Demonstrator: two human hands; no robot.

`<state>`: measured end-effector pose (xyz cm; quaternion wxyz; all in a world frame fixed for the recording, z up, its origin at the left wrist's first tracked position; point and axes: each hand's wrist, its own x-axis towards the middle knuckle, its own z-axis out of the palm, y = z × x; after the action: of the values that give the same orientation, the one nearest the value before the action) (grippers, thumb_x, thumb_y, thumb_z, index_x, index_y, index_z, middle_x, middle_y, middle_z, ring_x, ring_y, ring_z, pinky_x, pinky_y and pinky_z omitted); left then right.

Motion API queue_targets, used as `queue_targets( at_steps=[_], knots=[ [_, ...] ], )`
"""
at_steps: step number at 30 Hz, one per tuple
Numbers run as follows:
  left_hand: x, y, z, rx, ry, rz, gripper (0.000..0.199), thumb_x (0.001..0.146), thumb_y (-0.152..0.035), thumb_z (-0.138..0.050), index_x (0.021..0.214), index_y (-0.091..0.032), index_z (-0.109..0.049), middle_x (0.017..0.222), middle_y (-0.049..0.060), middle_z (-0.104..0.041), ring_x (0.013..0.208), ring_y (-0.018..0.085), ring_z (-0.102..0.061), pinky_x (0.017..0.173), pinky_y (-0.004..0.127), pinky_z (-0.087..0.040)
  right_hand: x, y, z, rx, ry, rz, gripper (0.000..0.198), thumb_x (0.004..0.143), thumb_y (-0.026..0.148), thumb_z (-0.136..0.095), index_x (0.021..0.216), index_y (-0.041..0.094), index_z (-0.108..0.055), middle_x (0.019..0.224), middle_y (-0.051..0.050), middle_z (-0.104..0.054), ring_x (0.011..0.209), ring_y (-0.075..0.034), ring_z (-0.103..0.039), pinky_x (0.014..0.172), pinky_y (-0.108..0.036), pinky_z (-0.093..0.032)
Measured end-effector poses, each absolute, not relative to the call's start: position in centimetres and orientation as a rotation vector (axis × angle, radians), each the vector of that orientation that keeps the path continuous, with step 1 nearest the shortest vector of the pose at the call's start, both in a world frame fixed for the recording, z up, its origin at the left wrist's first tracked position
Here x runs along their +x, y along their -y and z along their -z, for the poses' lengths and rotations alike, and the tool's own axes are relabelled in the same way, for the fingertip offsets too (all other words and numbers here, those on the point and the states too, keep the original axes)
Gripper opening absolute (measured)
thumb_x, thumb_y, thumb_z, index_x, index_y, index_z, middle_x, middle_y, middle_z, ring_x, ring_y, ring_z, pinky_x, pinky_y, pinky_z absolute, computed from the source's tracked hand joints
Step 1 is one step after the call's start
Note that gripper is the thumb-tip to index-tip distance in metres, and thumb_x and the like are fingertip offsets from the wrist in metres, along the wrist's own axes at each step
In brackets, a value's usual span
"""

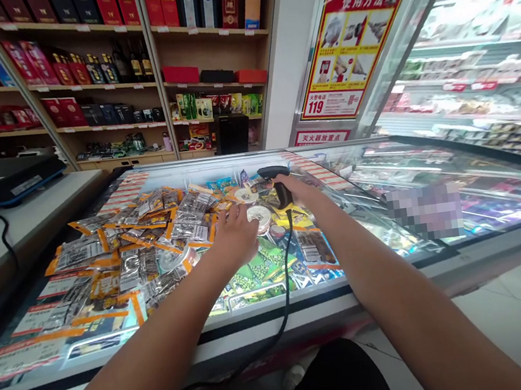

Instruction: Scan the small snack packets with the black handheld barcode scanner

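Note:
My right hand (292, 185) is wrapped round the handle of a black and yellow barcode scanner (281, 186), held above the freezer's glass top. A black cable (287, 294) runs down from the scanner over the front edge. My left hand (235, 233) lies over the packets with its fingers stretched forward and apart. Its thumb is at the near side of a round tub with a pale lid (259, 215). Another round tub (244, 195) sits just behind. Orange-edged snack packets (191, 220) are heaped to the left, and a similar packet (315, 246) lies to the right.
The glass-topped chest freezer (277, 317) has a raised front edge, with green packages (262, 264) showing through the glass. A black device (3, 177) stands on a counter (46, 207) at left. Shelves of boxes and bottles (102, 68) line the back; a lit display fridge (477, 58) is at right.

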<state>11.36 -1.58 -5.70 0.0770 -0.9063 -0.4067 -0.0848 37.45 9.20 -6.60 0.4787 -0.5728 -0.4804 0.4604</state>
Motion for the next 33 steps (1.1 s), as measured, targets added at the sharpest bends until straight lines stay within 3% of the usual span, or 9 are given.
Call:
queue_targets(
  at_steps=[8, 13, 17, 21, 24, 27, 29, 31, 33],
  knots=[
    [11.3, 1.3, 5.1, -2.881, 1.336, 0.326, 0.036, 0.090, -0.026, -0.056, 0.122, -0.020, -0.070, 0.154, 0.017, -0.048, 0.146, 0.039, -0.038, 0.116, 0.060, -0.032, 37.8, -7.2, 5.1, -1.153, 0.886, -1.200, 0.019, 0.075, 0.020, -0.068, 0.094, 0.020, -0.070, 0.081, -0.003, -0.072, 0.066, -0.015, -0.060, 0.057, -0.025, -0.053],
    [11.4, -0.8, 4.8, -2.995, 1.517, 0.951, 0.040, 0.092, -0.028, -0.055, 0.130, -0.019, -0.063, 0.141, 0.017, -0.060, 0.137, 0.035, -0.049, 0.114, 0.055, -0.039, 37.5, -5.5, 3.0, -0.976, 0.964, -1.268, 0.029, 0.069, 0.022, -0.068, 0.098, 0.019, -0.073, 0.088, -0.005, -0.075, 0.073, -0.016, -0.064, 0.062, -0.025, -0.056],
    [11.2, -2.8, 4.9, -2.905, 1.802, 1.822, 0.044, 0.091, -0.037, -0.062, 0.131, -0.017, -0.057, 0.137, 0.019, -0.061, 0.102, 0.026, -0.070, 0.088, 0.042, -0.056, 36.6, -2.8, 0.8, -0.899, 1.222, -1.297, 0.035, 0.069, 0.029, -0.070, 0.102, 0.019, -0.075, 0.094, -0.008, -0.077, 0.082, -0.021, -0.067, 0.068, -0.029, -0.058],
    [10.5, -3.5, 4.4, -2.852, 2.022, 2.211, 0.044, 0.088, -0.039, -0.066, 0.127, -0.019, -0.060, 0.108, 0.012, -0.070, 0.074, 0.019, -0.068, 0.058, 0.029, -0.051, 35.1, -0.6, -0.8, -0.850, 1.424, -1.327, 0.034, 0.067, 0.026, -0.073, 0.100, 0.020, -0.074, 0.109, -0.009, -0.078, 0.101, -0.025, -0.068, 0.084, -0.034, -0.057],
    [10.0, -3.4, 3.6, -2.908, 1.999, 2.285, 0.026, 0.084, -0.032, -0.065, 0.107, -0.019, -0.069, 0.088, 0.006, -0.069, 0.065, 0.015, -0.062, 0.053, 0.024, -0.044, 34.1, -0.1, -1.4, -0.830, 1.448, -1.316, 0.037, 0.067, 0.022, -0.075, 0.104, 0.022, -0.072, 0.109, -0.008, -0.078, 0.112, -0.028, -0.068, 0.094, -0.039, -0.056],
    [9.6, -3.3, 3.3, -2.756, 2.010, 2.485, 0.024, 0.080, -0.033, -0.070, 0.099, -0.020, -0.065, 0.089, 0.004, -0.071, 0.069, 0.015, -0.064, 0.057, 0.024, -0.049, 33.5, -0.3, -1.5, -0.829, 1.389, -1.276, 0.038, 0.071, 0.025, -0.077, 0.108, 0.025, -0.070, 0.112, -0.006, -0.077, 0.115, -0.029, -0.067, 0.096, -0.043, -0.056],
    [9.6, -3.4, 3.6, -2.573, 2.019, 2.625, 0.027, 0.079, -0.033, -0.071, 0.100, -0.021, -0.060, 0.091, 0.003, -0.070, 0.072, 0.015, -0.065, 0.059, 0.025, -0.053, 33.4, -0.6, -1.4, -0.841, 1.347, -1.243, 0.030, 0.074, 0.029, -0.077, 0.103, 0.024, -0.070, 0.110, -0.007, -0.076, 0.108, -0.028, -0.070, 0.091, -0.040, -0.058],
    [9.6, -3.7, 3.9, -2.453, 1.984, 2.685, 0.027, 0.079, -0.031, -0.071, 0.100, -0.021, -0.056, 0.091, 0.003, -0.067, 0.073, 0.015, -0.065, 0.058, 0.026, -0.056, 33.4, -0.7, -1.3, -0.873, 1.352, -1.271, 0.021, 0.078, 0.034, -0.075, 0.093, 0.021, -0.069, 0.099, -0.007, -0.075, 0.085, -0.023, -0.071, 0.076, -0.034, -0.059],
    [9.7, -3.9, 4.3, -2.409, 1.948, 2.655, 0.025, 0.080, -0.028, -0.070, 0.098, -0.021, -0.054, 0.092, 0.003, -0.064, 0.075, 0.016, -0.063, 0.057, 0.027, -0.058, 33.2, -0.6, -1.2, -0.916, 1.417, -1.373, 0.021, 0.080, 0.038, -0.072, 0.087, 0.019, -0.066, 0.080, -0.005, -0.070, 0.061, -0.017, -0.064, 0.057, -0.030, -0.053]
  ],
)
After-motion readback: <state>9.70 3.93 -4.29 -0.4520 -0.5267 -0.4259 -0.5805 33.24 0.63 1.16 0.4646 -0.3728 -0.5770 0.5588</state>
